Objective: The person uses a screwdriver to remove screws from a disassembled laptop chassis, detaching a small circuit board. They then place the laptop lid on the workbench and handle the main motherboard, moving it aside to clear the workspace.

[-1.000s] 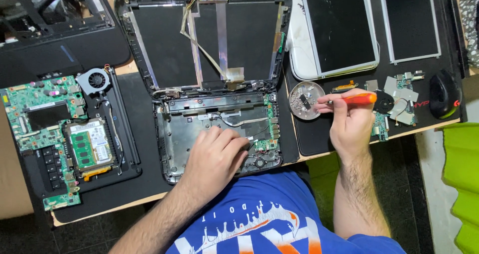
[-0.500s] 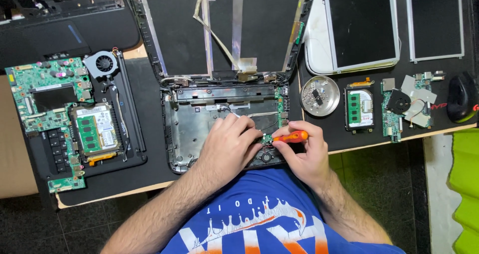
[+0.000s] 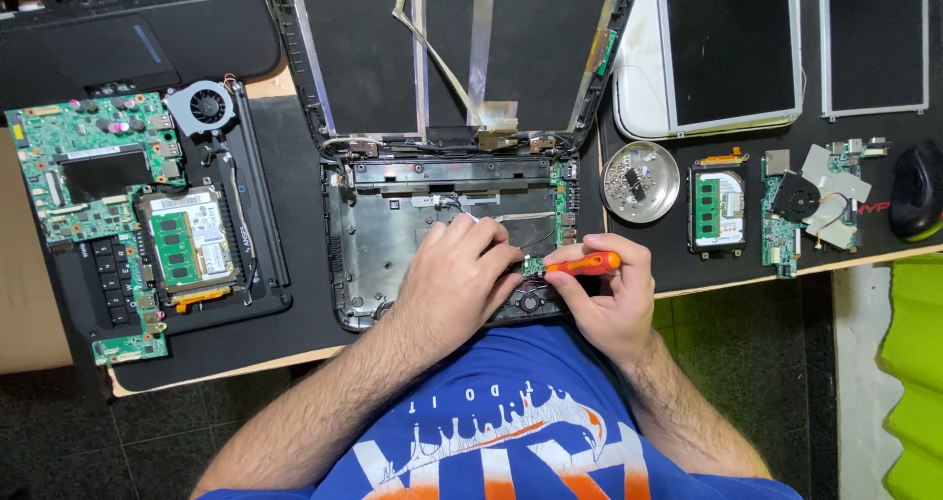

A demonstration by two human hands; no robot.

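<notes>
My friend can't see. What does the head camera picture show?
A right hand holds an orange screwdriver over a small green board in an opened laptop base, with the left hand resting beside it. Loose boards, screens and a metal screw dish lie around.

Motherboard (image 3: 93, 215) left of laptop base (image 3: 383, 254)

Single head cam, looking nearly straight down at the workbench from above the person's chest. Near edge of frame cuts the blue shirt (image 3: 511, 441); far edge clips the open laptop lid (image 3: 452, 48). Close range: the laptop base (image 3: 393, 225) sits centre, table edges run off left and right. No second view to overlap.
</notes>
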